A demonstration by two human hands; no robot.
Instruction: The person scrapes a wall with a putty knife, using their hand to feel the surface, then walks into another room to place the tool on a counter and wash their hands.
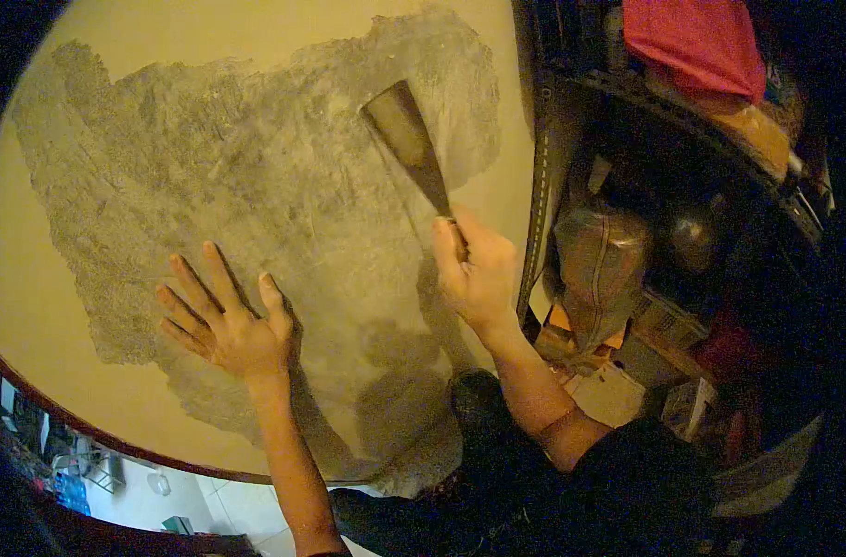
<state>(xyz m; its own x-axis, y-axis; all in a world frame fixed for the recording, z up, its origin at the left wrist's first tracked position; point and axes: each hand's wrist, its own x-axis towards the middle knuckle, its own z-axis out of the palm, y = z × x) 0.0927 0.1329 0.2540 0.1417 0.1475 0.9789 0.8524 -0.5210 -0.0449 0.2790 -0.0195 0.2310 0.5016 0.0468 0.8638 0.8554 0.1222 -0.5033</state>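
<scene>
My right hand point(478, 269) is wrapped round the handle of a putty knife point(406, 130), its wide blade pointing up and to the left. The blade lies over a rough grey patch point(191, 167) on a pale yellow wall point(181, 32). Lower left of it, my left hand point(232, 325) is spread over the same patch with fingers apart and nothing held. Shadows of my hands and head fall on the grey area. The patch has ragged edges where the yellow surface stops.
On the right, dark shelving holds a red cloth or bag point(697, 46), a bundle in clear plastic point(604, 265) and boxes point(687, 408). A dark strip with pale stitch-like marks point(545, 186) borders the wall there. At lower left, a blue container point(70, 492) stands beyond the wall's edge.
</scene>
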